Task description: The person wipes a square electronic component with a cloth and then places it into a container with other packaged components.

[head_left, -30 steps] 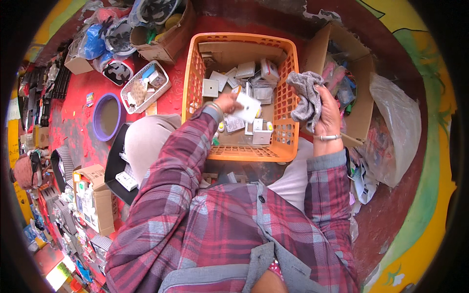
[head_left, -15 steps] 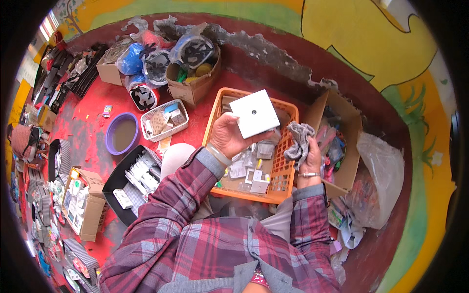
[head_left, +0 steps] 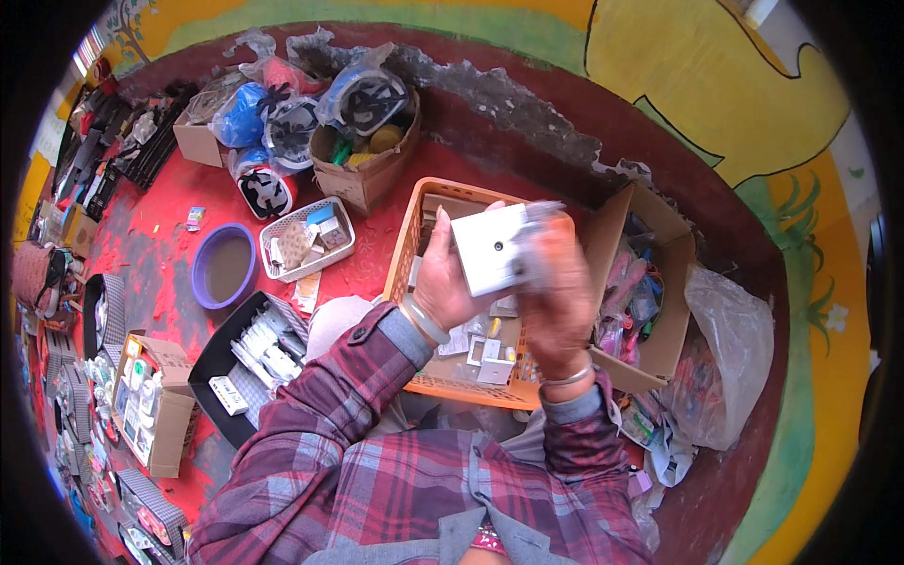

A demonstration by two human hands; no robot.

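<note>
A white square plate with a small dark round spot near its middle rests in my left hand, whose fingers hold it from the left side and beneath. My right hand, smeared by motion, has a grey cloth bunched in it. The cloth overlaps the plate's right edge. Both hands are above an orange plastic basket, in which small white boxes and clear packets lie.
Right of the basket stands an open cardboard box of colourful items, beside a clear plastic bag. On the left are a black tray, a purple basin and a white basket. Bagged helmets sit near the wall.
My right hand has swung left and up, bringing the grey cloth from beside the basket onto the plate's right side. The plate has shifted slightly down and right in view.
</note>
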